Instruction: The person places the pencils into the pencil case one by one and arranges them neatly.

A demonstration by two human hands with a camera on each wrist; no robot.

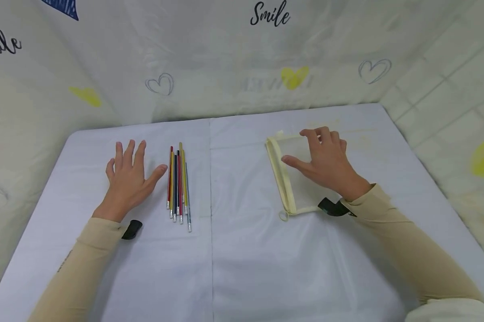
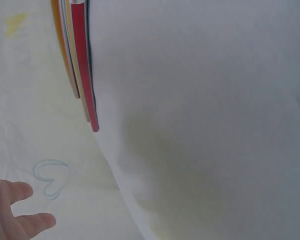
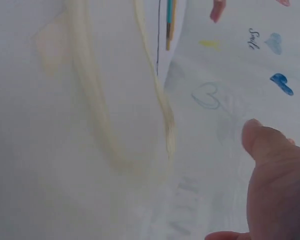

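Observation:
My left hand (image 1: 127,183) is spread with fingers extended, its thumb beside a bundle of pencils (image 1: 179,183); it holds nothing. The several pencils, red, yellow, dark and blue-grey with eraser ends toward me, lie side by side on the table; the left wrist view shows their red and orange bodies (image 2: 82,65). Over a clear zip pouch (image 1: 285,179) with cream edging hovers my right hand (image 1: 328,161), fingers loosely bent and thumb apart. The pouch lies flat, partly hidden by that hand. Its cream edging (image 3: 165,115) appears in the right wrist view, apart from the thumb (image 3: 265,145).
A white cloth with a centre crease covers the table (image 1: 242,268). Behind it hangs a pale sheet (image 1: 210,53) printed with hearts and the word Smile. Dark camera mounts (image 1: 333,207) sit at both wrists. A small ring pull (image 1: 283,215) is at the pouch's near corner.

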